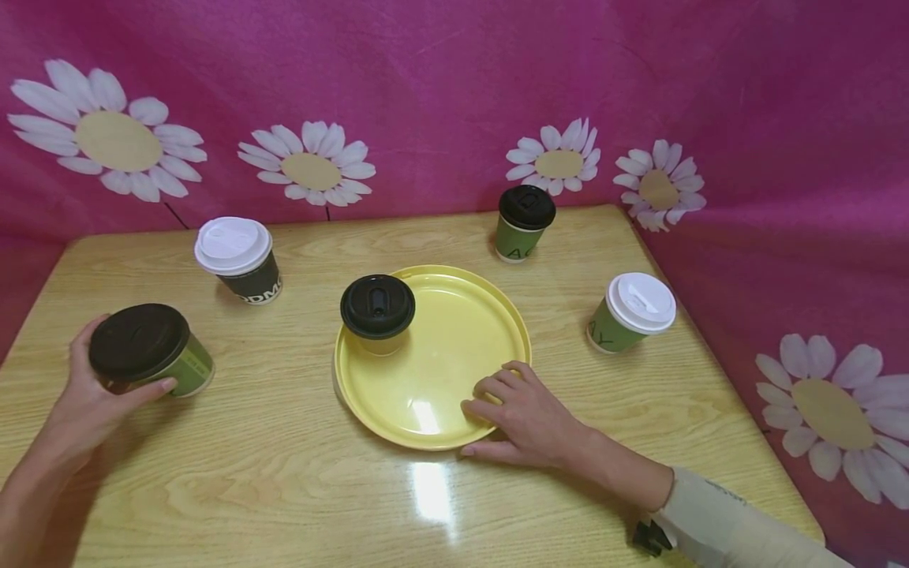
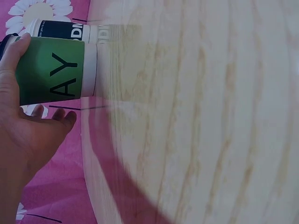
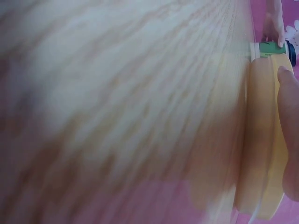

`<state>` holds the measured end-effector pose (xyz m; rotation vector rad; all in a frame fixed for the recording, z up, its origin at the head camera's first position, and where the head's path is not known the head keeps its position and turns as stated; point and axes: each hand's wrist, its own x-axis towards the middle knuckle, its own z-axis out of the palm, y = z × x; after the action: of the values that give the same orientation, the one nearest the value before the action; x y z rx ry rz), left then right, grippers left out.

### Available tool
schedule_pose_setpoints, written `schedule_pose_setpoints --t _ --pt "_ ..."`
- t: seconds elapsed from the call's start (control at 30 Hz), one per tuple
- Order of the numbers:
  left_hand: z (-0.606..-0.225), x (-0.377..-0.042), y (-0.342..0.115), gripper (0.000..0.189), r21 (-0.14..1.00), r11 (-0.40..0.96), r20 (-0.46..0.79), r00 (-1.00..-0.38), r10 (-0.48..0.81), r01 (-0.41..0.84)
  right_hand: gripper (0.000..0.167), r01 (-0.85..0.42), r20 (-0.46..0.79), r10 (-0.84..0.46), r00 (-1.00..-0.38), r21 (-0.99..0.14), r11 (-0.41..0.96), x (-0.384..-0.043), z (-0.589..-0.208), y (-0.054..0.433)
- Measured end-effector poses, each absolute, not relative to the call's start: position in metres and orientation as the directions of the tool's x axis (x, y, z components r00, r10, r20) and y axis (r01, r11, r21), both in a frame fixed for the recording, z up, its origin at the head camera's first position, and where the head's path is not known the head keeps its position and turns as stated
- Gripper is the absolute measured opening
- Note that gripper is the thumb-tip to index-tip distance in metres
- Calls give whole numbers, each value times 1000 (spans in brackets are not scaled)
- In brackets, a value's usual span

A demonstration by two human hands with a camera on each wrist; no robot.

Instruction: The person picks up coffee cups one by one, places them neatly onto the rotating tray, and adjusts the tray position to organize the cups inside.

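On the left, my left hand (image 1: 88,406) holds a green paper cup (image 1: 193,367) with a black lid, thumb across the near side and fingers round the far-left side. Dark letters "AY" show on this cup (image 2: 56,70) in the left wrist view, its base close over the table. A round yellow tray (image 1: 440,440) lies mid-table, with a black-lidded cup (image 1: 378,308) standing on its left part. My right hand (image 1: 529,418) grips the tray's near-right rim, fingers bent over the inside and thumb outside. The right wrist view shows the thumb (image 3: 288,112) along the rim.
A dark cup with a white lid (image 1: 241,256) stands at the back left. Farther right are a green cup with a black lid (image 1: 521,225) and a green cup with a white lid (image 1: 628,315). A pink flowered cloth (image 1: 440,95) hangs behind the wooden table (image 1: 284,473).
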<state>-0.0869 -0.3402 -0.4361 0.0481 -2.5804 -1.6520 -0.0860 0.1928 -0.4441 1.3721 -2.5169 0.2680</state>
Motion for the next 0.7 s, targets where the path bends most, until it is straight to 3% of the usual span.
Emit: schedule_pose_setpoints --t 0.3,0.7 --pt "-435 -89 -339 101 921 386 81 -995 -58 52 54 -846 328 -794 -511 -30 532 -86 -444 193" --pt "-433 -92 -333 99 895 442 99 -993 -65 60 52 -849 338 -792 -508 -43 526 -86 -445 193"
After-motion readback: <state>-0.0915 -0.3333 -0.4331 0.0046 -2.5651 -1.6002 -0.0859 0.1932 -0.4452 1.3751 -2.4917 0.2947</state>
